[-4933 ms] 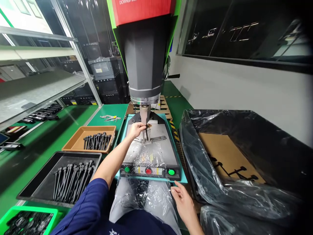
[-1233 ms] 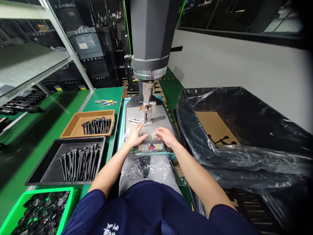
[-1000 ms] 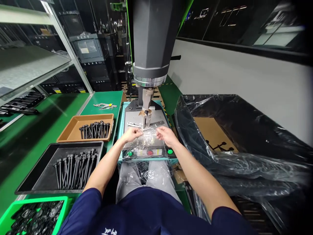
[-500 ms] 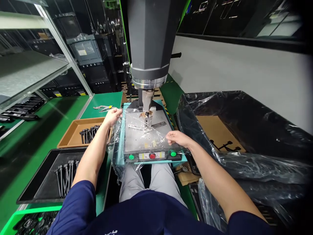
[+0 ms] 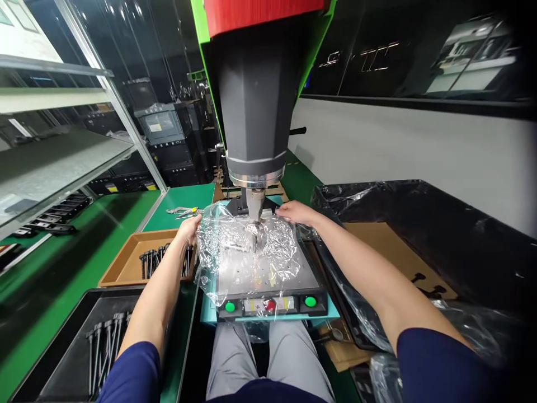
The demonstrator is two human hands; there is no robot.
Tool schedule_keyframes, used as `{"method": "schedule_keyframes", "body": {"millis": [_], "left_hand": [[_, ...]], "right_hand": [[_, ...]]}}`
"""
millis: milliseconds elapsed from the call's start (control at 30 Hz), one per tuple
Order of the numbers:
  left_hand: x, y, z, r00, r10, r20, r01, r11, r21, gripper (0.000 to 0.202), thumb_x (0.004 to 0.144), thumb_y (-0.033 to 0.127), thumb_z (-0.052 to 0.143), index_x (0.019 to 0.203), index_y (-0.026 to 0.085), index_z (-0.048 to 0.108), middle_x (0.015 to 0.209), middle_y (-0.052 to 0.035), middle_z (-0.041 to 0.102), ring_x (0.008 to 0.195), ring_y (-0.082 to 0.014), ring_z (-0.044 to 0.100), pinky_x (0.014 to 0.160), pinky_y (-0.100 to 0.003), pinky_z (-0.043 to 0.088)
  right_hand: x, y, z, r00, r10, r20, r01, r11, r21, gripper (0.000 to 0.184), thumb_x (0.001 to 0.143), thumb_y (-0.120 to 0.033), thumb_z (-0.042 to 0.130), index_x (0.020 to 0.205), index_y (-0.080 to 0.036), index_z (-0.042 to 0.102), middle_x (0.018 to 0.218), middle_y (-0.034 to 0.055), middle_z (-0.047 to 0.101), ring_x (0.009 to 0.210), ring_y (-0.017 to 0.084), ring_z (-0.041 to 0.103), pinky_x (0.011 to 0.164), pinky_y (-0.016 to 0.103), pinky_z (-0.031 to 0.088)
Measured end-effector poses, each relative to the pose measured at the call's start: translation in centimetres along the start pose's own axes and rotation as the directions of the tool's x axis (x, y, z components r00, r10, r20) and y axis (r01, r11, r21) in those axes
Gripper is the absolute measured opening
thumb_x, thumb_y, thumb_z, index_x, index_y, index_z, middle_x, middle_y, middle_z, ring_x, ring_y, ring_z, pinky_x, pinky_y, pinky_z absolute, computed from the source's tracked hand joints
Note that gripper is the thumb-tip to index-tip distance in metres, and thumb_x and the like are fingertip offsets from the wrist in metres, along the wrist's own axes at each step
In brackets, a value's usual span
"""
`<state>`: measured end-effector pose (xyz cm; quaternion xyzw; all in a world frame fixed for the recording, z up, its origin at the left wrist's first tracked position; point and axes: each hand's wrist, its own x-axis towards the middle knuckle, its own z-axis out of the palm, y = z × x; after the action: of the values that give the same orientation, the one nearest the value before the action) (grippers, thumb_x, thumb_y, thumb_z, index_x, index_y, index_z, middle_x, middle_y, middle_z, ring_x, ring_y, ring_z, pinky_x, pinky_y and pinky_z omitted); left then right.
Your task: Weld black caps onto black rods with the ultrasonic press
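Observation:
A crumpled sheet of clear plastic film [image 5: 281, 246] is stretched between my two hands, in front of the machine's metal tip [image 5: 254, 204] and over its metal plate [image 5: 247, 274]. My left hand [image 5: 191, 228] pinches the film's left edge, beside the brown tray. My right hand [image 5: 296, 213] grips the film's upper right part, close to the right of the tip. Through the film I see the fixture under the tip only dimly. On the machine's front panel are two green buttons [image 5: 310, 301] and a red button [image 5: 270, 305].
At left stand a brown tray [image 5: 121, 258] and a black tray [image 5: 62, 347], both with black bolt-like parts. Pliers [image 5: 183, 211] lie on the green table behind. A large box lined with black plastic [image 5: 444, 224] stands at right, a cardboard sheet [image 5: 377, 246] inside. The machine head [image 5: 255, 101] hangs overhead.
My right hand has moved up and away from me, pulling its side of the film toward the tip. The film is now more bunched. The head view has tilted upward.

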<state>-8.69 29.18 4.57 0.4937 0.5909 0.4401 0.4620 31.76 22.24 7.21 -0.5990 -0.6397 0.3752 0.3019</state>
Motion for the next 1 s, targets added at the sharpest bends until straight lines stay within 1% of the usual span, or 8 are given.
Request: {"method": "schedule_keyframes", "body": {"millis": [167, 300, 567, 667, 833, 900, 933, 1000], "left_hand": [[2.1, 0.1, 0.5, 0.997, -0.071, 0.029, 0.071, 0.997, 0.001, 0.042, 0.08, 0.051, 0.066, 0.063, 0.022, 0.041, 0.053, 0.005, 0.039, 0.04, -0.0076, 0.031, 0.042, -0.024, 0.025], [3.1, 0.0, 1.2, 0.995, -0.096, 0.006, 0.095, 0.994, 0.049, 0.04, 0.079, 0.043, 0.069, 0.061, 0.021, 0.041, 0.053, 0.0043, 0.041, 0.04, -0.0074, 0.029, 0.042, -0.024, 0.022], [4.5, -1.5, 2.0, 0.988, -0.1, -0.115, 0.119, 0.977, 0.175, 0.034, 0.083, 0.035, 0.064, 0.059, 0.021, 0.043, 0.054, 0.0016, 0.046, 0.043, -0.0099, 0.035, 0.045, -0.025, 0.029], [4.6, -1.7, 1.8, 0.987, -0.083, -0.138, 0.114, 0.964, 0.239, 0.03, 0.08, 0.035, 0.067, 0.061, 0.021, 0.048, 0.056, -0.0009, 0.052, 0.047, -0.0128, 0.044, 0.048, -0.026, 0.034], [3.6, -0.2, 1.2, 0.981, -0.002, -0.193, 0.07, 0.935, 0.347, 0.021, 0.074, 0.033, 0.072, 0.07, 0.019, 0.058, 0.072, -0.0098, 0.066, 0.082, -0.0265, 0.065, 0.069, -0.03, 0.047], [2.1, 1.0, 0.9, 0.971, 0.084, -0.222, 0.009, 0.922, 0.386, 0.02, 0.075, 0.035, 0.072, 0.078, 0.018, 0.062, 0.09, -0.0136, 0.07, 0.103, -0.0302, 0.064, 0.082, -0.033, 0.048], [0.9, 1.4, 0.7, 0.961, 0.154, -0.229, -0.052, 0.916, 0.397, 0.022, 0.077, 0.036, 0.071, 0.085, 0.017, 0.064, 0.099, -0.0142, 0.07, 0.109, -0.0302, 0.062, 0.089, -0.035, 0.047], [-2.6, 1.5, 0.6, 0.917, 0.316, -0.243, -0.217, 0.907, 0.361, 0.029, 0.083, 0.04, 0.065, 0.1, 0.017, 0.065, 0.112, -0.0128, 0.069, 0.113, -0.0272, 0.061, 0.096, -0.036, 0.046]], "right_hand": [[4.7, -0.3, -0.8, 0.99, -0.047, -0.13, -0.003, 0.932, -0.361, 0.039, 0.089, -0.046, 0.063, 0.06, -0.02, 0.058, 0.057, 0.0014, 0.058, 0.057, 0.017, 0.053, 0.054, 0.027, 0.032], [7.4, 1.0, -0.5, 0.982, -0.062, -0.179, -0.045, 0.841, -0.538, 0.039, 0.09, -0.046, 0.062, 0.062, -0.02, 0.059, 0.066, 0.0032, 0.062, 0.067, 0.019, 0.057, 0.056, 0.027, 0.03], [9.4, 2.2, 1.4, 0.978, -0.007, -0.208, -0.11, 0.832, -0.544, 0.034, 0.092, -0.044, 0.06, 0.068, -0.02, 0.063, 0.075, 0.0065, 0.066, 0.071, 0.02, 0.059, 0.057, 0.027, 0.03], [9.6, 1.9, 1.9, 0.982, -0.002, -0.19, -0.102, 0.838, -0.536, 0.035, 0.092, -0.044, 0.06, 0.068, -0.019, 0.064, 0.074, 0.0067, 0.067, 0.07, 0.02, 0.06, 0.058, 0.026, 0.033], [8.5, 0.8, 1.1, 0.976, -0.056, -0.212, -0.066, 0.847, -0.528, 0.031, 0.094, -0.044, 0.057, 0.083, -0.018, 0.07, 0.09, 0.0094, 0.071, 0.085, 0.025, 0.064, 0.069, 0.029, 0.043], [6.8, 0.5, 0.0, 0.935, -0.142, -0.325, -0.046, 0.86, -0.509, 0.029, 0.095, -0.04, 0.055, 0.095, -0.016, 0.071, 0.104, 0.013, 0.07, 0.098, 0.028, 0.063, 0.081, 0.032, 0.045], [5.5, 0.6, -0.5, 0.885, -0.209, -0.416, -0.022, 0.874, -0.486, 0.028, 0.095, -0.037, 0.054, 0.1, -0.015, 0.07, 0.109, 0.0144, 0.068, 0.104, 0.029, 0.062, 0.086, 0.035, 0.046], [2.0, 1.4, -0.9, 0.738, -0.32, -0.594, 0.06, 0.908, -0.414, 0.029, 0.094, -0.034, 0.052, 0.104, -0.014, 0.069, 0.11, 0.0145, 0.068, 0.106, 0.029, 0.062, 0.092, 0.038, 0.046]]}}
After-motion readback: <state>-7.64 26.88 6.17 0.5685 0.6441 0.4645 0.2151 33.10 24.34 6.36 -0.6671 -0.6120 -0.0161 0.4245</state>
